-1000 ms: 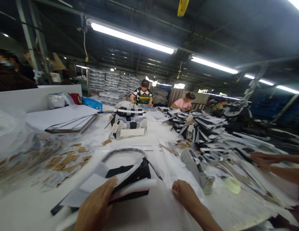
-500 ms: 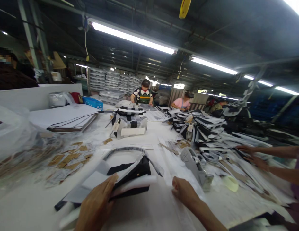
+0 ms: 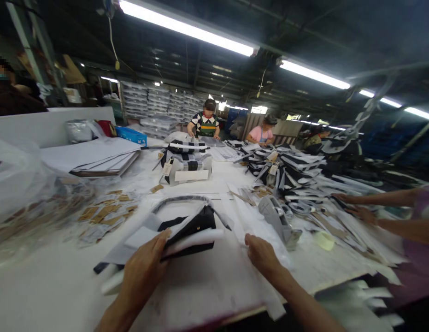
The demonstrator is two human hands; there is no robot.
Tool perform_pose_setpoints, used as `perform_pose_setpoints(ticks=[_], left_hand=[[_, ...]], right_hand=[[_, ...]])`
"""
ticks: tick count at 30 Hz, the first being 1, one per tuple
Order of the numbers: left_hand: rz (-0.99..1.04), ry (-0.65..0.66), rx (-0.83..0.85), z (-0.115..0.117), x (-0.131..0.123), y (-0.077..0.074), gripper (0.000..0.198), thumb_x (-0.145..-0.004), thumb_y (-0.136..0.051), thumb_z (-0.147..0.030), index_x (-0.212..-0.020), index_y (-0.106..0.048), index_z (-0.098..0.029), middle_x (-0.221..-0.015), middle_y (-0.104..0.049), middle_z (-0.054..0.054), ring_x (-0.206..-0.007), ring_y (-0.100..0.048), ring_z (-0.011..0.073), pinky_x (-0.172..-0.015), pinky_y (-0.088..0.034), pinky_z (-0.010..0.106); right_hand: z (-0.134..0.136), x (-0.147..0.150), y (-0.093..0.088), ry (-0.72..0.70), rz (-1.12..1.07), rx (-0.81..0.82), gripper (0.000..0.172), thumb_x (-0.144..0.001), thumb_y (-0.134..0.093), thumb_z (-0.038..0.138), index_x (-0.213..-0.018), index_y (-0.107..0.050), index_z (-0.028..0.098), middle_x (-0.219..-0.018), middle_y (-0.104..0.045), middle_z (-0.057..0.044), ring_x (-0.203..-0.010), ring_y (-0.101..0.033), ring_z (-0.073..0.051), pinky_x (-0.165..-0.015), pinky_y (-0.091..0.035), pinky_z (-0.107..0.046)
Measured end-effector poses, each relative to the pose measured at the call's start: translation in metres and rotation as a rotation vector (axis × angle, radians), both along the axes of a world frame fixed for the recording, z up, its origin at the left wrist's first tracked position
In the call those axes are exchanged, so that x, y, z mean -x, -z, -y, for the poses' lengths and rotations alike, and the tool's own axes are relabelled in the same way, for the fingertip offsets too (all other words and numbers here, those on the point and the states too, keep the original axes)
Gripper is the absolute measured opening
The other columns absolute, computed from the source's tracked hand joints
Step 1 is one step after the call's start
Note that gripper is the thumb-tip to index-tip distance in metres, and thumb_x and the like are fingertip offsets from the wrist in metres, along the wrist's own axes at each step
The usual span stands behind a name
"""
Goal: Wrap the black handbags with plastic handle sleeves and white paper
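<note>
My left hand [image 3: 145, 269] lies on a black and white bag piece [image 3: 186, 230], fingers pressed flat on its white paper wrapping. A grey curved handle [image 3: 181, 201] arches behind the bag. My right hand [image 3: 261, 253] rests curled on a white sheet [image 3: 214, 286] spread over the table, and its fingertips pinch the sheet's edge. A grey tape dispenser [image 3: 279, 223] stands just right of my right hand.
Brown tags in plastic [image 3: 103, 214] lie to the left. White boards [image 3: 96, 159] are stacked at the back left. A wrapped bag [image 3: 186, 168] stands mid-table. Piles of bag pieces [image 3: 297, 175] fill the right side, where another person's hands [image 3: 359, 212] reach in. A tape roll [image 3: 325, 240] lies nearby.
The view has tipped down a little, showing the table's near edge. Both my hands keep their places on the bag and sheet. The other person's hands moved further left into the pile.
</note>
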State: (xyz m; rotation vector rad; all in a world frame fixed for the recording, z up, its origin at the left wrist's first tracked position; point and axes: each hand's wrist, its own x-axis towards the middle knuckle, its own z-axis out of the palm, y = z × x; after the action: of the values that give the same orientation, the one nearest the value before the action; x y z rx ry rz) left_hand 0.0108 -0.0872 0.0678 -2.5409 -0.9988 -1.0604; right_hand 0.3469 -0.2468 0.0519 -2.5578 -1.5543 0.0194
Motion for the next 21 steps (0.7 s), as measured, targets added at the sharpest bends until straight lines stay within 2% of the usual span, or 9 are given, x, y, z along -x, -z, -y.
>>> perform_pose_setpoints(ticks=[5, 10, 14, 17, 19, 21], left_hand=[[-0.038, -0.045, 0.11, 0.006, -0.003, -0.014, 0.046, -0.082, -0.055, -0.016, -0.128, -0.057, -0.017, -0.11, -0.074, 0.009, -0.093, -0.072, 0.025, -0.081, -0.056, 0.031], [-0.052, -0.098, 0.196, 0.007, -0.003, -0.023, 0.042, -0.086, -0.056, -0.025, -0.128, -0.058, -0.018, -0.107, -0.075, 0.009, -0.092, -0.072, 0.0259, -0.078, -0.055, 0.031], [-0.057, -0.124, 0.215, 0.007, -0.003, -0.025, 0.042, -0.086, -0.058, -0.026, -0.127, -0.059, -0.019, -0.105, -0.075, 0.008, -0.09, -0.072, 0.0253, -0.075, -0.054, 0.029], [-0.062, -0.112, 0.195, 0.007, -0.004, -0.024, 0.042, -0.085, -0.058, -0.026, -0.127, -0.059, -0.018, -0.106, -0.075, 0.008, -0.09, -0.072, 0.0259, -0.073, -0.053, 0.029], [-0.065, -0.105, 0.175, 0.007, -0.004, -0.024, 0.043, -0.085, -0.058, -0.025, -0.127, -0.059, -0.017, -0.107, -0.075, 0.009, -0.089, -0.072, 0.0262, -0.071, -0.053, 0.03], [-0.071, -0.102, 0.162, 0.008, -0.005, -0.024, 0.044, -0.085, -0.057, -0.024, -0.128, -0.058, -0.017, -0.107, -0.075, 0.009, -0.089, -0.072, 0.0263, -0.071, -0.052, 0.029]], right_hand=[[0.002, -0.012, -0.012, 0.103, -0.117, -0.023, 0.023, -0.078, -0.051, 0.01, -0.094, -0.063, 0.02, -0.084, -0.07, -0.004, -0.077, -0.062, -0.018, -0.064, -0.033, -0.026], [0.002, -0.031, -0.021, 0.169, -0.285, -0.07, 0.02, -0.075, -0.053, 0.017, -0.091, -0.064, 0.017, -0.079, -0.071, -0.002, -0.067, -0.062, -0.014, -0.061, -0.039, -0.022], [0.005, -0.035, -0.027, 0.116, -0.381, -0.075, 0.023, -0.076, -0.055, 0.022, -0.095, -0.067, 0.015, -0.077, -0.071, -0.003, -0.065, -0.062, -0.014, -0.059, -0.041, -0.022], [0.017, -0.029, -0.035, 0.038, -0.458, -0.041, 0.019, -0.075, -0.058, 0.02, -0.09, -0.069, 0.016, -0.074, -0.07, -0.001, -0.066, -0.063, -0.015, -0.06, -0.043, -0.022], [0.028, -0.021, -0.04, -0.026, -0.471, 0.042, 0.017, -0.072, -0.062, 0.018, -0.087, -0.071, 0.018, -0.075, -0.071, -0.001, -0.069, -0.064, -0.015, -0.062, -0.043, -0.022], [0.038, -0.011, -0.044, -0.088, -0.362, 0.188, 0.022, -0.069, -0.065, 0.014, -0.089, -0.072, 0.019, -0.079, -0.073, -0.002, -0.073, -0.066, -0.016, -0.063, -0.042, -0.023]])
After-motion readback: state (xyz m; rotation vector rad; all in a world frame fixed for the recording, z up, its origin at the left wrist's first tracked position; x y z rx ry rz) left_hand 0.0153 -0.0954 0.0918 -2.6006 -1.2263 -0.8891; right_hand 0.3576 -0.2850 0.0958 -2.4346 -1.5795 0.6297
